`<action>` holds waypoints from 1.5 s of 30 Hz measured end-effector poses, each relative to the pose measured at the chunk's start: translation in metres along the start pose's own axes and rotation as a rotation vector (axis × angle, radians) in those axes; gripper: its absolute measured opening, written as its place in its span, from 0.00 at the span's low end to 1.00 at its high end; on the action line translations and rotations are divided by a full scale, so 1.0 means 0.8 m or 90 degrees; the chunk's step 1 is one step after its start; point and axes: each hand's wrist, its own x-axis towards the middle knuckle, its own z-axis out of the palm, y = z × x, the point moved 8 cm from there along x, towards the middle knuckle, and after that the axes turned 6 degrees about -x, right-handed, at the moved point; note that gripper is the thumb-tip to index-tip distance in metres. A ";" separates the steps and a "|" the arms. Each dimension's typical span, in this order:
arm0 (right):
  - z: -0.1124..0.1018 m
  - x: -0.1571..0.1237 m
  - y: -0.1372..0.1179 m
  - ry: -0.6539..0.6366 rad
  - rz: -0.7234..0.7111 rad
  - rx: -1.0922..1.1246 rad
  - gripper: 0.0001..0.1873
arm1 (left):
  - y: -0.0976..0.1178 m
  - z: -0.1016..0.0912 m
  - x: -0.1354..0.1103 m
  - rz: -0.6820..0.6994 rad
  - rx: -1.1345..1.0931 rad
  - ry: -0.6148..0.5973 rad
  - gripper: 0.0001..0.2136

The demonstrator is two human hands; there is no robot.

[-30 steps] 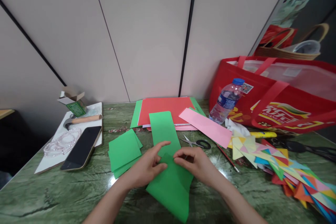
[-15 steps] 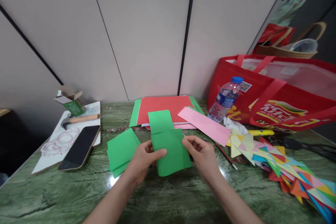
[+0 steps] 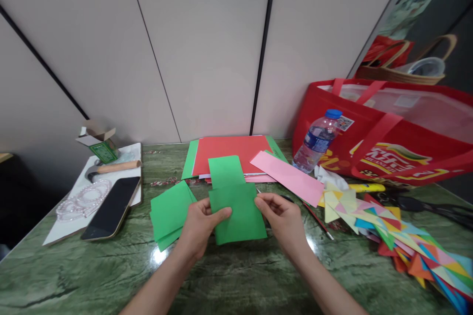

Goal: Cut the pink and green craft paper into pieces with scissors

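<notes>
A green paper sheet (image 3: 240, 214) is held up between both hands above the table. My left hand (image 3: 201, 224) pinches its left edge, thumb lying on the front face. At the upper right edge my right hand (image 3: 283, 216) grips the same sheet between thumb and fingers. Behind it another green paper piece (image 3: 226, 171) sticks up; whether it is joined to the held sheet I cannot tell. Several green paper squares (image 3: 172, 211) lie overlapped just left of my left hand. A pink paper strip (image 3: 286, 176) rests beyond my right hand.
Red paper (image 3: 229, 152) lies on a stack at the back. A water bottle (image 3: 318, 140) leans by a red bag (image 3: 399, 142). Folded coloured paper (image 3: 410, 241) and a pencil (image 3: 320, 221) lie right; a phone (image 3: 113, 206), hammer (image 3: 118, 166) and small box (image 3: 101, 145) left.
The held green sheet has tilted slightly, and its lower edge now looks straighter and flatter. Both hands have shifted a little to the left, keeping their grip.
</notes>
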 end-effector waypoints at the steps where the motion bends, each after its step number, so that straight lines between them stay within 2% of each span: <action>1: 0.000 0.001 0.000 -0.001 0.000 0.003 0.13 | 0.000 0.000 0.000 0.003 0.003 0.000 0.17; 7: -0.002 0.001 -0.001 0.017 -0.002 0.024 0.13 | 0.004 0.001 -0.002 0.017 0.012 0.005 0.17; 13: 0.006 0.002 0.002 -0.040 0.014 0.058 0.14 | 0.008 0.001 -0.001 0.036 0.018 -0.006 0.16; 17: 0.008 0.005 -0.009 -0.070 -0.018 0.113 0.13 | 0.009 -0.003 0.001 0.027 0.020 -0.009 0.16; 22: 0.016 0.001 -0.019 -0.158 -0.033 0.078 0.08 | 0.012 -0.005 0.003 0.028 0.030 -0.022 0.14; 27: 0.024 -0.004 -0.018 -0.206 -0.069 -0.018 0.04 | 0.013 -0.006 0.005 0.037 0.033 -0.018 0.14; 31: 0.024 -0.001 -0.003 -0.189 -0.035 -0.036 0.07 | 0.012 -0.005 0.005 0.040 0.047 -0.022 0.14; 36: 0.024 0.001 0.006 -0.182 -0.005 0.007 0.08 | 0.010 -0.008 0.007 0.048 0.045 -0.021 0.14; 41: 0.020 0.001 0.014 -0.114 0.075 0.115 0.16 | 0.009 -0.010 0.007 0.050 0.033 -0.008 0.14; 45: 0.017 -0.002 0.012 -0.085 0.078 0.092 0.16 | 0.007 -0.008 0.006 0.037 0.020 -0.014 0.15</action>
